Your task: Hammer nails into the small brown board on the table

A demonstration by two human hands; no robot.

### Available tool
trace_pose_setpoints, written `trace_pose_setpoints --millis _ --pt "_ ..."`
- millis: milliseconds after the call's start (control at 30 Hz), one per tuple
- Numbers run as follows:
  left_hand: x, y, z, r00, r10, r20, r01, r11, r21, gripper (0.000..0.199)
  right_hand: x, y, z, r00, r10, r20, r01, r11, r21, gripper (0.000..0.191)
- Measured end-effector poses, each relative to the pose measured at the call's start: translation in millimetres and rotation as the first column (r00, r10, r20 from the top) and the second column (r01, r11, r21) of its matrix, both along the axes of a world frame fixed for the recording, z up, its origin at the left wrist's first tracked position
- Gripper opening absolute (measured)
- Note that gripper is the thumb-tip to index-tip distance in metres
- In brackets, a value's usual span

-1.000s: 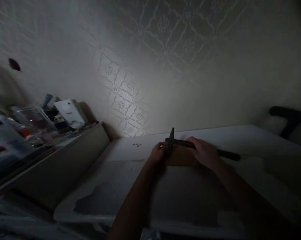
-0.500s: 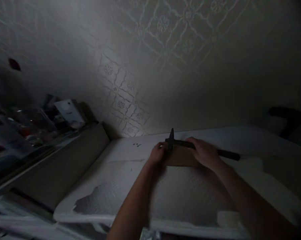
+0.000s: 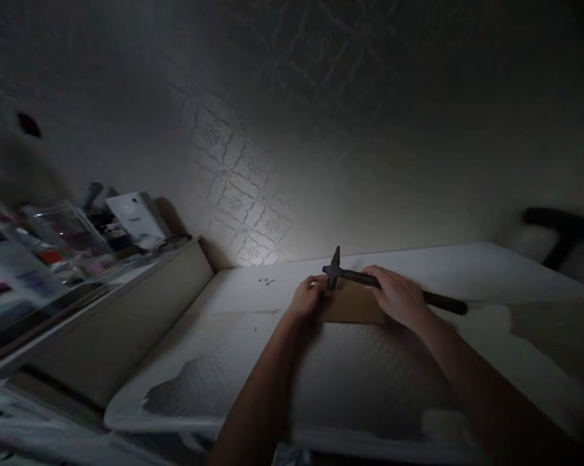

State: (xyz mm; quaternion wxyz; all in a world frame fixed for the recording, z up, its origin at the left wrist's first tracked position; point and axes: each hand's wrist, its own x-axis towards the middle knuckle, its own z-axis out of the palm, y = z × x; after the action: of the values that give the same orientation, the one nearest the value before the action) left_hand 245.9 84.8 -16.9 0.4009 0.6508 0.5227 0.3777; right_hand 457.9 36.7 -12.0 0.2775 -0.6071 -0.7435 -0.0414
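Observation:
A hammer (image 3: 334, 272) with a dark head and a long handle is in my right hand (image 3: 401, 298), whose fingers wrap around the middle of the handle. Its head sits over the left end of a brown board (image 3: 352, 307) lying on the white table. My left hand (image 3: 307, 298) is at the board's left end, fingers pinched together right beside the hammer head. Whatever is between those fingertips is too small and dark to make out.
Several small dark bits (image 3: 266, 281) lie on the white table (image 3: 243, 294), left of my hands. A cluttered shelf with a white box (image 3: 136, 217) and a clear container (image 3: 71, 233) stands at the left. A patterned wall (image 3: 253, 194) rises behind. A dark object (image 3: 561, 223) is at the far right.
The hammer head has shifted very slightly and tilted a little, staying over the board's left end. Both hands keep almost the same place. Light on the wall has changed.

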Motion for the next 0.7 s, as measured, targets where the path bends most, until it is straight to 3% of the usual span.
trace_pose_setpoints --millis 233,467,700 --pt "1 -1 1.5 1.0 0.007 0.0 -0.007 1.0 -0.008 0.023 1 2 -1.9 0.988 -0.14 0.068 0.147 0.984 -0.104 0.024" --pt "1 -1 -0.2 1.0 0.004 0.003 -0.004 1.0 0.016 0.023 6 7 -8.1 0.975 -0.201 0.093 0.215 0.962 -0.171 0.027" --pt "-1 1 -1.1 0.994 0.03 -0.106 -0.022 0.997 0.076 0.023 11 11 -10.8 0.96 -0.224 0.165 0.255 0.946 -0.202 0.025"
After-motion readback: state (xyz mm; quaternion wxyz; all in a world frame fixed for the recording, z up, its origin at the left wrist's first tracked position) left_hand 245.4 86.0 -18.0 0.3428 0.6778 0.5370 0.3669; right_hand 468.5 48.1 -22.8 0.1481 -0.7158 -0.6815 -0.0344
